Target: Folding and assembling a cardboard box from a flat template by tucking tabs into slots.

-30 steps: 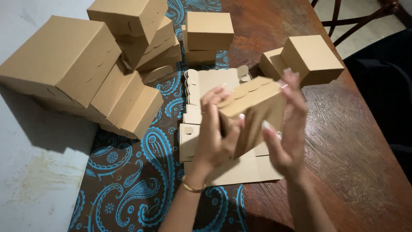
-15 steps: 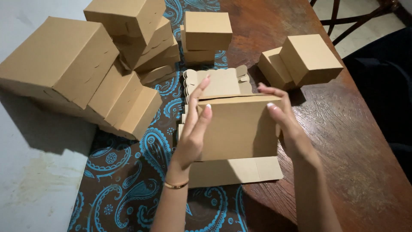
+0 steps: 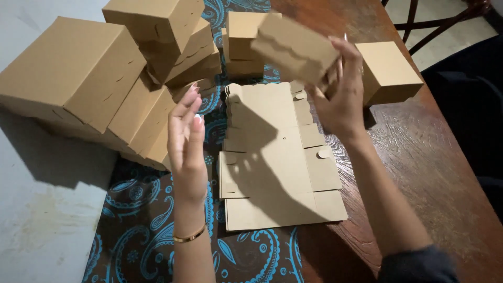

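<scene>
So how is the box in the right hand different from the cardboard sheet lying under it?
The box is folded into shape; the cardboard sheet lies unfolded. The box is held tilted in the air by the right hand; the sheet rests flat on the table. Both are plain brown cardboard.

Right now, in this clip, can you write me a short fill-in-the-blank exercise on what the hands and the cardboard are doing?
1. The folded box is held up by the ____ hand.
2. The left hand is open and holds ____.
3. The flat cardboard sheets lie partly on a patterned ____, partly on the wooden table.
4. The left wrist wears a gold ____.

Missing words: right; nothing; cloth; bracelet
</scene>
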